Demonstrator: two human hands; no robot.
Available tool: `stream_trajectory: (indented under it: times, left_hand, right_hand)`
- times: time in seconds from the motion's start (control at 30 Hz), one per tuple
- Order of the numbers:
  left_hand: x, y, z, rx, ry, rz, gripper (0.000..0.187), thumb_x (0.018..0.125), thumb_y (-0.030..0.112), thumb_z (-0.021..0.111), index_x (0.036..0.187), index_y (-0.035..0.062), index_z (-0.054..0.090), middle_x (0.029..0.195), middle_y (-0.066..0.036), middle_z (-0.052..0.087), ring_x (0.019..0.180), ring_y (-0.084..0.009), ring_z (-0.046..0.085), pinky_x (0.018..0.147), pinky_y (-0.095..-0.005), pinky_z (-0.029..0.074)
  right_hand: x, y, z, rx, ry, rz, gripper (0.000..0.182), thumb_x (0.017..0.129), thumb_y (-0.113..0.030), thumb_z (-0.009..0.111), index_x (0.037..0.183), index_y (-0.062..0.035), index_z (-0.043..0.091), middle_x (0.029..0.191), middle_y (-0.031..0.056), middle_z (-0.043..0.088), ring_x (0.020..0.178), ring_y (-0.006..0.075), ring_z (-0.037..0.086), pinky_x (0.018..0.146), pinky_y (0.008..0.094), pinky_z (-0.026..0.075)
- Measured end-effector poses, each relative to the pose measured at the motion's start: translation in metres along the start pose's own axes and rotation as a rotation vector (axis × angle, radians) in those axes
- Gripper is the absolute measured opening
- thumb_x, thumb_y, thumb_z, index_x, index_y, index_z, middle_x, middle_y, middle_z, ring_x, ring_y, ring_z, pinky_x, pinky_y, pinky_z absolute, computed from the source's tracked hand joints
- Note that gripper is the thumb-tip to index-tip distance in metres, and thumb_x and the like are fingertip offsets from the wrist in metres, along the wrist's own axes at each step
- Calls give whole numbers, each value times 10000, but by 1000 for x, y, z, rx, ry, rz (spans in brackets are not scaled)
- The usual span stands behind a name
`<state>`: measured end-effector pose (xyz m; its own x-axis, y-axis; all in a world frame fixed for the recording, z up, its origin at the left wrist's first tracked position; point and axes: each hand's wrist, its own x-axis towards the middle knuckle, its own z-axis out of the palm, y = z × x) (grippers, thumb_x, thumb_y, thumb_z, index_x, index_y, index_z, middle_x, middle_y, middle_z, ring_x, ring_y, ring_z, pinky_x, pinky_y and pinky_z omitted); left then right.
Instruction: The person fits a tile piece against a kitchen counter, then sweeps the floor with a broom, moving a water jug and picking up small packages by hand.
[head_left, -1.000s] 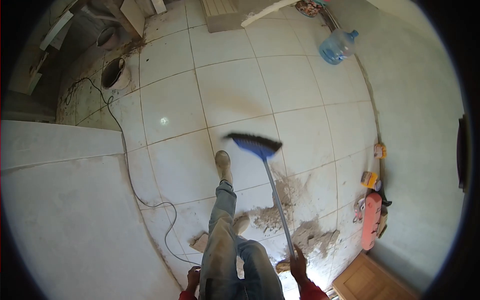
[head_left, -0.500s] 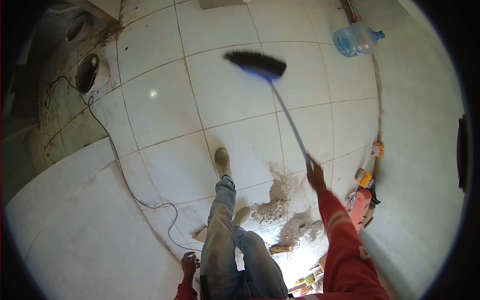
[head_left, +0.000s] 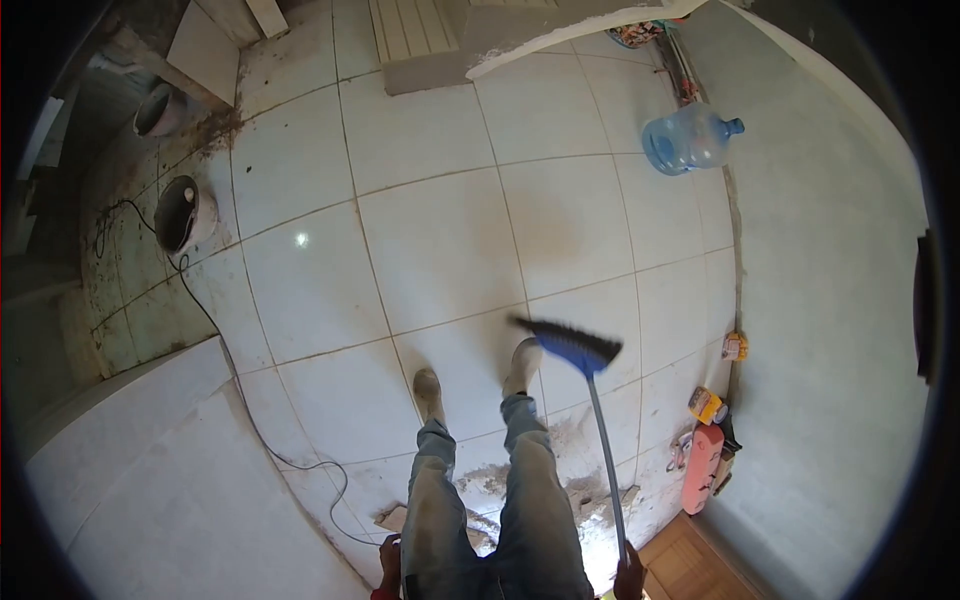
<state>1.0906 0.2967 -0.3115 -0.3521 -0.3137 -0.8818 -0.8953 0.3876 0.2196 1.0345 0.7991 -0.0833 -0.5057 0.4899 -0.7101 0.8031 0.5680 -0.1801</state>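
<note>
A broom with a blue head and dark bristles [head_left: 572,345] is raised beside the right boot, its grey handle running down to the lower right. My right hand [head_left: 629,577] is wrapped round that handle at the bottom edge of the view. Down at the left leg, my left hand [head_left: 390,558] hangs near the thigh; its fingers are too small and dark to make out. Grey dust [head_left: 590,490] lies on the white tiled floor [head_left: 440,230] around and behind my legs.
A blue water bottle [head_left: 690,140] lies by the right wall. Below it are yellow containers [head_left: 706,405] and a pink-red case [head_left: 703,470]. A bucket [head_left: 184,214] stands left, with a black cable [head_left: 250,405] running past a white slab [head_left: 170,470]. A wooden panel [head_left: 690,560] is lower right.
The broom has come back from the far tiles toward my boots, and my right hand has drawn down near my body. My right foot has stepped forward, and the view has shifted.
</note>
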Motion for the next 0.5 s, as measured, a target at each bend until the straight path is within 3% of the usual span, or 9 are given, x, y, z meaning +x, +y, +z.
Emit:
stream_trajectory:
  times: [0.07, 0.17, 0.2, 0.23, 0.27, 0.33, 0.4, 0.47, 0.5]
  left_hand:
    - [-4, 19, 6, 39, 17, 19, 261, 868, 123, 593, 1078, 9, 697, 995, -171, 728, 900, -283, 704, 805, -361, 537]
    - [-15, 63, 16, 24, 103, -31, 242, 872, 114, 589, 1064, 19, 702, 932, -155, 723, 801, -240, 693, 747, -361, 540]
    - [-19, 85, 18, 11, 139, -55, 235, 875, 120, 593, 1058, 24, 704, 903, -149, 720, 759, -223, 686, 721, -363, 540]
    - [-19, 107, 26, 0, 174, -75, 232, 882, 137, 601, 1057, 24, 702, 882, -144, 718, 738, -211, 680, 706, -363, 540]
    - [-30, 131, 33, -160, 169, -226, 247, 882, 169, 613, 1059, 21, 700, 884, -151, 718, 753, -217, 686, 710, -369, 542]
    - [-38, 167, 62, -316, 173, -381, 266, 881, 201, 625, 1060, 19, 697, 885, -157, 718, 769, -224, 692, 714, -375, 543]
    - [-46, 171, 94, 81, 145, -174, 270, 888, 188, 621, 1081, 10, 684, 896, -158, 720, 791, -232, 702, 718, -365, 550]
    - [-45, 131, 134, 204, 95, -45, 254, 898, 158, 618, 1103, 18, 676, 912, -156, 724, 808, -234, 708, 719, -344, 554]
    - [-64, 143, 147, 241, 58, -40, 355, 897, 236, 617, 1198, 64, 546, 895, -170, 720, 778, -261, 700, 690, -382, 547]
  right_hand:
    - [82, -81, 9, 69, 75, -103, 418, 946, -102, 462, 1348, -15, 536, 1232, 245, 632, 1154, 390, 615, 955, 436, 492]
    - [261, -137, 32, 37, 146, -533, 472, 931, -31, 442, 1403, -14, 456, 1321, 267, 557, 1143, 441, 588, 896, 487, 507]
    - [321, -177, 34, 29, 204, -641, 521, 912, -16, 449, 1431, -58, 435, 1153, 286, 628, 981, 469, 634, 786, 519, 524]
    - [377, -222, 30, 35, 93, -503, 574, 899, -11, 461, 1458, -132, 416, 894, 283, 657, 769, 475, 637, 648, 552, 499]
    - [436, -257, 31, -33, 120, -623, 565, 906, -26, 467, 1460, -122, 406, 1074, 282, 647, 768, 462, 648, 644, 536, 497]
    - [549, -334, 38, -95, 156, -707, 614, 911, -49, 485, 1495, -186, 351, 815, 252, 662, 695, 467, 623, 627, 565, 496]
    - [645, -400, 44, -191, 162, -763, 602, 937, -131, 508, 1501, -258, 337, 914, 238, 686, 796, 450, 650, 719, 579, 522]
    - [658, -437, 14, -270, 10, -552, 581, 957, -175, 503, 1500, -289, 331, 979, 236, 687, 868, 459, 652, 792, 578, 529]
    - [666, -412, 15, -325, -3, -534, 585, 963, -186, 499, 1505, -305, 315, 981, 245, 684, 873, 466, 651, 804, 573, 532]
